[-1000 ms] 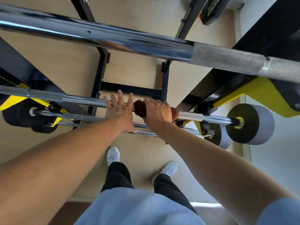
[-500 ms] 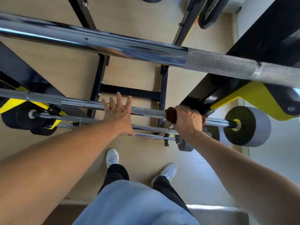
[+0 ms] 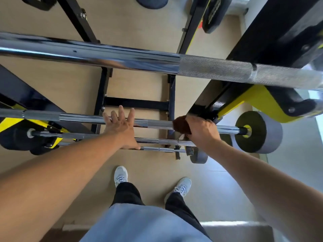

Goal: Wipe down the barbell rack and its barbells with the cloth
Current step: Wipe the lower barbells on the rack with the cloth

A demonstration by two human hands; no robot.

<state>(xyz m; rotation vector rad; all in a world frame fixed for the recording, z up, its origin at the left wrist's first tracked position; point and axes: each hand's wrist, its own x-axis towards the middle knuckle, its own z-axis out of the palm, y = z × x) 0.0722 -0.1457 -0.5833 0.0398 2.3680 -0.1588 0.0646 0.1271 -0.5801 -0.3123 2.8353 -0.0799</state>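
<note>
Seen from above, the right hand (image 3: 201,131) has its fingers curled tight around a dark reddish-brown cloth (image 3: 180,124), which is wrapped onto the chrome shaft of the middle barbell (image 3: 78,117) at its right-hand portion, close to where the bar meets the black and yellow rack (image 3: 251,100). The left hand (image 3: 120,127) rests flat on the same bar further to the left, its fingers straight and spread apart, holding nothing, with the thumb reaching down towards a thinner bar below. To the right of the cloth the shaft runs out to a grey round weight (image 3: 262,131) with a yellow hub. Two lower barbells (image 3: 157,141) lie stacked beneath the hands, one ending in a smaller grey weight (image 3: 199,155). A much thicker top barbell (image 3: 122,56) crosses the upper part of the view, smooth chrome on the left and knurled on the right. Black frame tubes of the rack stand on the tan wooden floor (image 3: 52,81). Lower down, the person's white shoes (image 3: 120,174), dark trousers and light blue shirt (image 3: 145,224) are visible.
</note>
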